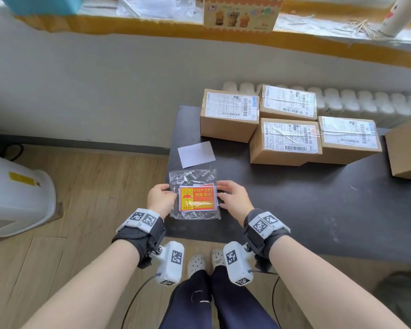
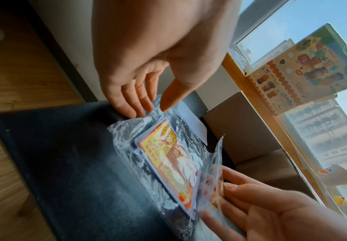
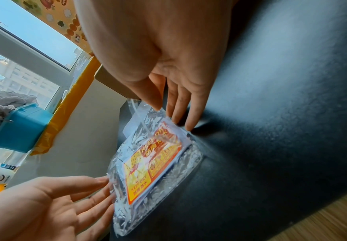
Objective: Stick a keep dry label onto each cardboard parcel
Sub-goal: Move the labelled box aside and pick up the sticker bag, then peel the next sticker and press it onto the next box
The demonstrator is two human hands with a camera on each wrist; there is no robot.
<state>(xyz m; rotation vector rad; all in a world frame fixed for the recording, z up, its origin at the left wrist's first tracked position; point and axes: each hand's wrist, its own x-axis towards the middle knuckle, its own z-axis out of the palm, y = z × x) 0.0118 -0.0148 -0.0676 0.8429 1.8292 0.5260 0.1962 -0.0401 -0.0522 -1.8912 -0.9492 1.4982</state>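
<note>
A clear plastic bag [image 1: 192, 177] holding a stack of orange and red keep dry labels [image 1: 198, 198] sits at the near left corner of the black table [image 1: 294, 210]. My left hand [image 1: 169, 189] pinches the bag's left edge between thumb and fingers [image 2: 136, 110]. My right hand [image 1: 221, 189] pinches its right edge, the thumb [image 3: 155, 102] on top. Several cardboard parcels [image 1: 285, 141] with white shipping labels are grouped at the back right of the table, well beyond both hands.
A blank white slip [image 1: 196, 153] lies just behind the bag. Another brown box [image 1: 406, 153] pokes in at the right edge. A white bin [image 1: 17, 193] stands on the wooden floor to the left. A white radiator [image 1: 365, 100] runs behind the parcels.
</note>
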